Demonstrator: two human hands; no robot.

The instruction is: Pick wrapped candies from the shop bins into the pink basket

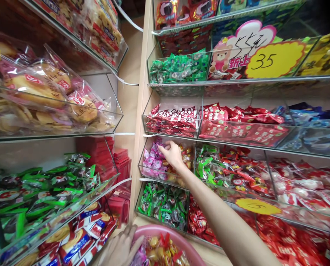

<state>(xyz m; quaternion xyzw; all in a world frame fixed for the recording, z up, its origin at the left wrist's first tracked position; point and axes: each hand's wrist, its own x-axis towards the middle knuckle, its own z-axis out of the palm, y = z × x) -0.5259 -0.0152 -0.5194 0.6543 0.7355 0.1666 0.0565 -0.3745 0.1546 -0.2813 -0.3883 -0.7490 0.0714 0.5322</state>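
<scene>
My right hand (172, 154) reaches into a clear shelf bin (151, 173). Its thumb and forefinger close together at the purple-wrapped candies (153, 159), apparently pinching one; the fingertips partly hide it. Gold-wrapped candies (187, 157) lie just right of this hand in the same bin. Low in the view, my left hand (122, 246) straddles the left rim of a pink plastic basket (191, 251), thumb inside and fingers outside. The basket holds gold-and-red wrapped candies (165, 251) and some purple ones beside my thumb.
Bins of green-wrapped candies (162, 207) and red packets (242, 120) surround the reached-into bin. A yellow price tag (257, 205) hangs at right. On the left shelves are bagged pastries (34, 88), green-wrapped snacks (43, 188) and stacked red packs (98, 155). A wooden upright (140, 111) divides the shelves.
</scene>
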